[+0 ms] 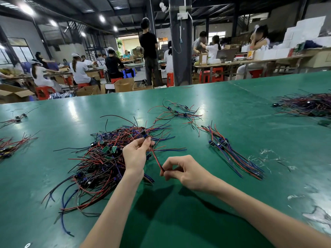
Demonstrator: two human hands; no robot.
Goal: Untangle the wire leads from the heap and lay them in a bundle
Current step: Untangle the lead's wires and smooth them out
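left hand (pixel 136 154) pinching wire lead (pixel 156 159) by its blue component | right hand (pixel 186 171) pinching lead's tail | heap (pixel 100 158) lying beside left hand | bundle (pixel 232 154) lying toward table's (pixel 197 221) right edge

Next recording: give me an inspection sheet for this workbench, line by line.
Surface: green table, with whitish scuffs on its right side.
Job's things: tangled heap of wire leads at front left; sorted bundle lying to its right; one wire lead stretched between the hands.
Clutter: loose leads beyond the heap; another pile at far right; small groups at the left edge.
Grippers: left hand pinches the lead's component end; right hand pinches its wire ends.
Cables: nothing seen apart from the leads.
Surroundings: workers at benches, red stools, cardboard boxes, a dark pillar.
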